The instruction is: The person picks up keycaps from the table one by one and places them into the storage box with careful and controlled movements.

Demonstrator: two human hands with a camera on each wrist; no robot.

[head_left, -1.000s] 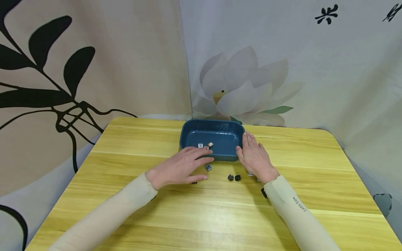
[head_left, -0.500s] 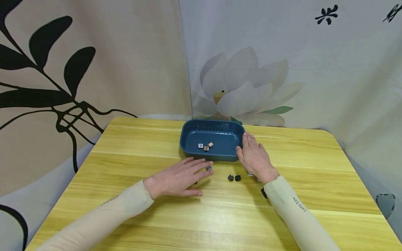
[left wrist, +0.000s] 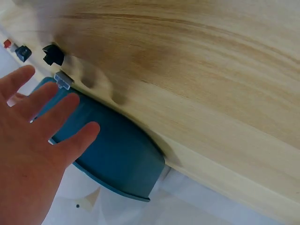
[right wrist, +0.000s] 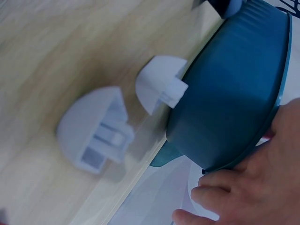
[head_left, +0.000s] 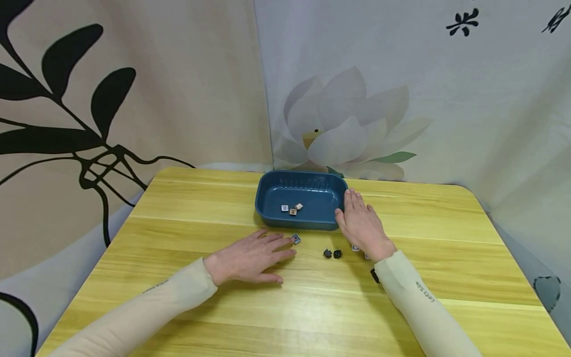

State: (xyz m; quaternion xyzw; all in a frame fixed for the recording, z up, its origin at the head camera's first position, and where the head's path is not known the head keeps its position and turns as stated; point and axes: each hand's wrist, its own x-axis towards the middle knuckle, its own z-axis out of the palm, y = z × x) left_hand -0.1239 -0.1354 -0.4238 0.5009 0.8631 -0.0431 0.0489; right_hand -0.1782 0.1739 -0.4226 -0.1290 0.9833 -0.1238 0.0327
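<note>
My left hand (head_left: 247, 258) is over the table in front of the basin, fingers spread and straight, with nothing in its grasp. Its fingertips lie right at a small grey keycap (head_left: 296, 239); in the left wrist view a grey keycap (left wrist: 63, 80) shows just past the fingers. A dark blue rectangular basin (head_left: 303, 224) stands near the table's back edge. Along its right end lies my right hand (head_left: 362, 223), fingers straight against the side and thumb at the front corner. Inside the basin are a white keycap (head_left: 284, 208), a brown-topped one (head_left: 293, 212) and a pale one (head_left: 299, 206).
Two black keycaps (head_left: 332, 254) sit on the table between the hands. White keycaps (right wrist: 96, 131) lie under the right wrist, stems showing. Another black piece (head_left: 375, 275) is beside the right cuff. Printed curtains (head_left: 223, 89) hang behind the wooden table (head_left: 285, 312).
My left hand has drawn back from the basin's front rim toward me and left, uncovering the keycaps inside. The right hand has stayed at the basin's right end.
</note>
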